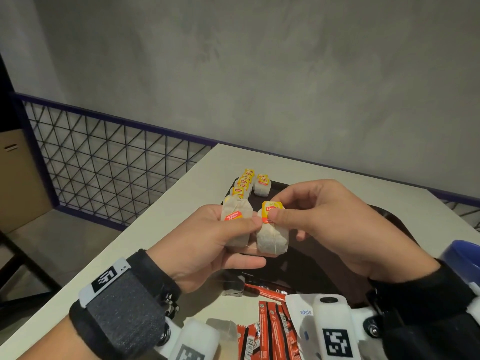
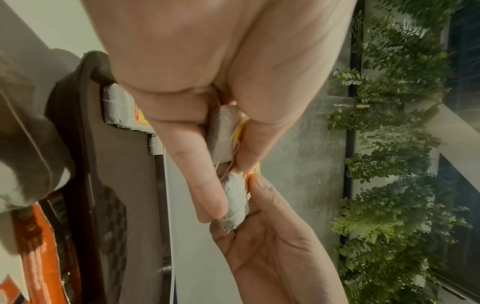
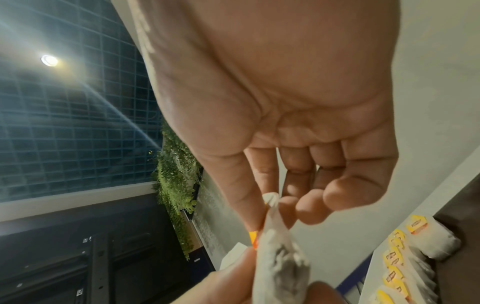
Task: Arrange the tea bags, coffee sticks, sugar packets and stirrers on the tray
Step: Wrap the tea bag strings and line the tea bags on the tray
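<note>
Above the dark brown tray, both hands hold tea bags. My left hand grips one tea bag between thumb and fingers; it shows again in the left wrist view as the tea bag. My right hand pinches the yellow tag of a second tea bag, which hangs down against my left fingers. That second tea bag fills the bottom of the right wrist view. A row of tea bags lies at the tray's far left corner, with one more tea bag beside it.
Red coffee sticks and a white sugar packet lie on the pale table near its front edge. A blue object sits at the right. A wire-mesh railing runs along the table's left side.
</note>
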{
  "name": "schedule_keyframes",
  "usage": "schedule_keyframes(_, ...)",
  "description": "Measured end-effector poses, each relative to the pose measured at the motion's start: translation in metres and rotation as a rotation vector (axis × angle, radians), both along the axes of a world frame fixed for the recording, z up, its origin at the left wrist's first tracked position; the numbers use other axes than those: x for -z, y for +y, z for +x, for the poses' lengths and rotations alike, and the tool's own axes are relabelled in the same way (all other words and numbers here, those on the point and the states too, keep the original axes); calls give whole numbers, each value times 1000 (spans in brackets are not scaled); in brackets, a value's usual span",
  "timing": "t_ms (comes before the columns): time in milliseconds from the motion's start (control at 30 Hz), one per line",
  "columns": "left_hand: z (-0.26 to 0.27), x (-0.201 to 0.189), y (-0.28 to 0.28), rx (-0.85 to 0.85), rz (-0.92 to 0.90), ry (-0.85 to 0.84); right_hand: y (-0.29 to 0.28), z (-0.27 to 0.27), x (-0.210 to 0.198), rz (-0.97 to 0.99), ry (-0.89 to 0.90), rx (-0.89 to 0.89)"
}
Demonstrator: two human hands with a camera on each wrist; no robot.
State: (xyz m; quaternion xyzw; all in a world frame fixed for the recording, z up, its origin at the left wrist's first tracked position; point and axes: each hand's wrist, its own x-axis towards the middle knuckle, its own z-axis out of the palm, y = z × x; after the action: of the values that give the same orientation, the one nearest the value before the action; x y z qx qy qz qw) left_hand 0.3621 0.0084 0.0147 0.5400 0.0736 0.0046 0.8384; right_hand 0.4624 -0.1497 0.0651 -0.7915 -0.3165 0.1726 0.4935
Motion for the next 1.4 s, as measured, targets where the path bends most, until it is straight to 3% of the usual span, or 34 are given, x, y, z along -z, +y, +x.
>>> schedule_keyframes(400, 2, 2, 2, -78, -16, -53, 2, -2, 1, 66, 75, 7)
schedule_keyframes(700, 2, 0, 3, -108, -54, -41, 3, 0, 4, 50, -18, 62)
schedule_keyframes(967, 9, 0, 15, -261, -238, -42, -2, 11, -19, 94, 101, 80)
schedule_keyframes(1133, 18, 2, 40, -448, -459, -19, 35, 63, -31, -74, 31, 90)
schedule_keyframes(1300, 16, 1, 52, -498, -537, -26, 73, 119, 5, -394, 34, 107)
schedule_keyframes(1400, 15, 0, 55, -492, -554, -33, 88, 137, 22, -434, 109, 172)
